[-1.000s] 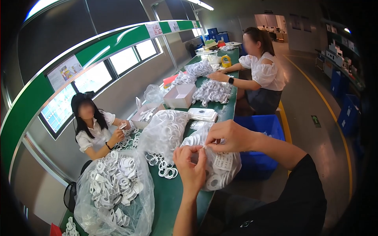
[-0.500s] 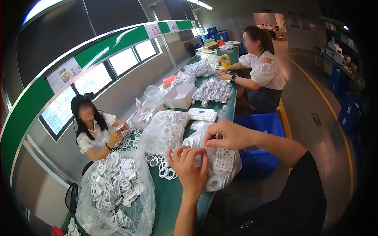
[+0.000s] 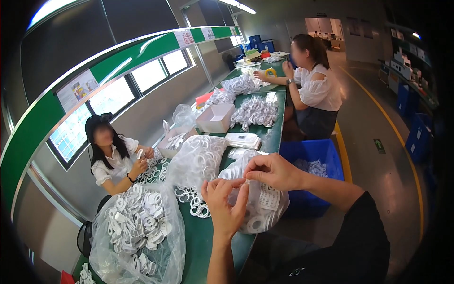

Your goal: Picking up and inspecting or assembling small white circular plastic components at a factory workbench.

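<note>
The right hand [image 3: 274, 173] has dipped slightly in the past half second, its thumb and finger pinched tight at what looks like the top of the filled clear bag [image 3: 257, 220], so that top remains the working spot; the left hand's [image 3: 224, 201] grip is loosely curled beside it, and I can't tell whether it has any plastic. The bag sits at the bench's [image 3: 196, 241] edge, right of the frame's centre, crowded by a ring-filled bag [image 3: 201, 158], while the right forearm [image 3: 328, 187] crosses the blue bin [image 3: 307, 206].

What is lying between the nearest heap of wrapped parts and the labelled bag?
Between the heap and the labelled bag, the head view shows a flat white stack and clear plastic.
</note>
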Action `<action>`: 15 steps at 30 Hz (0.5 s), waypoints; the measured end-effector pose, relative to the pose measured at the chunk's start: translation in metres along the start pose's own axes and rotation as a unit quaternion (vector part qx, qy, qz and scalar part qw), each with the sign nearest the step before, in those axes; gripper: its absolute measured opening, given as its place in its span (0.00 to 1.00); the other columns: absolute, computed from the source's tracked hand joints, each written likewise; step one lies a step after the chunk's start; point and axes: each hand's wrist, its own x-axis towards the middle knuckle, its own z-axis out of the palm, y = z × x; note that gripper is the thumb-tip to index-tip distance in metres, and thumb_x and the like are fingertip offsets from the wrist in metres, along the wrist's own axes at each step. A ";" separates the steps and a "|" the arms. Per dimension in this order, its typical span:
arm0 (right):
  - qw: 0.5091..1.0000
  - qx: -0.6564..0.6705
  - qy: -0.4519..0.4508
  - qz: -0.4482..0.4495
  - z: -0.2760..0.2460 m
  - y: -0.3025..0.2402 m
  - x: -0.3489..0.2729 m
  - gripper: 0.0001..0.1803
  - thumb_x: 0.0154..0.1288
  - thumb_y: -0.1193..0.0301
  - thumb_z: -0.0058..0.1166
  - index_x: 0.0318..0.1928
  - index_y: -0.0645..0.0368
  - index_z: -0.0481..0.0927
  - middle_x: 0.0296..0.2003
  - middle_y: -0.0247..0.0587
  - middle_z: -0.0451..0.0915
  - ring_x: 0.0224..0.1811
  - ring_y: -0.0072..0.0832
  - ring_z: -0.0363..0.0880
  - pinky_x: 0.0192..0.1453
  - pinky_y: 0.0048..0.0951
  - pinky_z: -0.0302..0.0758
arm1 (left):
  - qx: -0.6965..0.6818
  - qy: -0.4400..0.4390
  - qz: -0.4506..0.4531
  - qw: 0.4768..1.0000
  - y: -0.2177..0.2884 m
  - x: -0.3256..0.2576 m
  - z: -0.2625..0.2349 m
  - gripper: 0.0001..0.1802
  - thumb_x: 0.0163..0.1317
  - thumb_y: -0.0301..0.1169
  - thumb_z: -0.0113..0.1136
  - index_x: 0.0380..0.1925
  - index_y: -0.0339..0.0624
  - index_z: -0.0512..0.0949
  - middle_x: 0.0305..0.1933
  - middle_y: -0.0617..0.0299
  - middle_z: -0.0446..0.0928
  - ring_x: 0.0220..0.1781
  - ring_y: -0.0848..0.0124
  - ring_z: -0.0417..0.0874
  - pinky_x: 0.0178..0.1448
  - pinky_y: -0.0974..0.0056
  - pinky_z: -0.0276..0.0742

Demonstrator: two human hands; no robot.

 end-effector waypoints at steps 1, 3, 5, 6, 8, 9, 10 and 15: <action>1.000 0.027 -0.007 -0.006 0.001 0.000 0.000 0.06 0.65 0.75 0.53 0.39 0.65 0.78 0.32 0.32 0.78 0.36 0.15 0.73 0.41 0.19 0.71 | 0.003 -0.023 0.011 1.000 0.002 0.002 -0.002 0.05 0.53 0.31 0.62 0.30 0.44 0.80 0.28 0.65 0.75 0.42 0.64 0.74 0.67 0.51 0.51; 0.998 0.053 -0.013 -0.010 0.002 -0.001 0.000 0.06 0.66 0.75 0.53 0.40 0.65 0.77 0.33 0.32 0.78 0.36 0.15 0.73 0.41 0.18 0.71 | -0.005 -0.031 0.009 0.999 0.003 0.007 -0.003 0.05 0.53 0.30 0.62 0.29 0.44 0.80 0.28 0.64 0.75 0.41 0.64 0.74 0.66 0.51 0.52; 0.990 0.143 0.013 0.000 0.004 0.001 0.001 0.06 0.63 0.77 0.54 0.40 0.64 0.76 0.32 0.36 0.80 0.34 0.18 0.75 0.42 0.21 0.73 | -0.008 -0.039 0.006 0.999 0.004 0.011 -0.004 0.04 0.52 0.30 0.62 0.28 0.43 0.80 0.28 0.64 0.75 0.41 0.65 0.73 0.66 0.52 0.52; 0.989 0.145 0.013 0.002 0.003 0.003 0.001 0.06 0.63 0.77 0.54 0.40 0.64 0.76 0.32 0.36 0.80 0.34 0.18 0.75 0.42 0.21 0.73 | -0.005 -0.044 0.006 0.999 0.005 0.012 -0.003 0.04 0.52 0.30 0.63 0.26 0.43 0.80 0.27 0.63 0.75 0.40 0.64 0.73 0.65 0.53 0.54; 0.983 0.180 0.018 0.025 0.002 0.008 -0.001 0.08 0.63 0.77 0.55 0.42 0.64 0.75 0.32 0.35 0.79 0.36 0.17 0.76 0.42 0.21 0.74 | -0.003 -0.048 0.008 0.999 0.004 0.012 -0.003 0.03 0.52 0.30 0.63 0.25 0.43 0.80 0.27 0.63 0.75 0.40 0.64 0.73 0.63 0.54 0.55; 0.983 0.180 0.018 0.025 0.002 0.005 -0.003 0.08 0.63 0.77 0.55 0.42 0.64 0.75 0.32 0.35 0.79 0.36 0.17 0.76 0.42 0.21 0.74 | -0.016 -0.035 -0.001 0.999 0.002 0.010 0.000 0.04 0.51 0.29 0.63 0.24 0.43 0.80 0.27 0.62 0.74 0.39 0.64 0.73 0.61 0.55 0.56; 0.995 0.078 0.063 -0.002 0.003 -0.002 -0.005 0.08 0.62 0.77 0.56 0.41 0.64 0.76 0.33 0.35 0.79 0.36 0.18 0.77 0.41 0.22 0.74 | -0.028 -0.021 -0.011 0.999 -0.001 0.009 0.002 0.04 0.51 0.29 0.64 0.23 0.42 0.80 0.27 0.62 0.74 0.39 0.63 0.72 0.59 0.56 0.57; 0.895 -0.310 0.114 -0.299 -0.002 -0.010 -0.007 0.09 0.55 0.78 0.59 0.38 0.62 0.78 0.32 0.39 0.78 0.35 0.30 0.79 0.40 0.27 0.76 | -0.036 0.031 -0.017 0.999 -0.004 0.005 0.012 0.04 0.52 0.28 0.64 0.24 0.41 0.79 0.26 0.61 0.74 0.39 0.62 0.72 0.57 0.57 0.58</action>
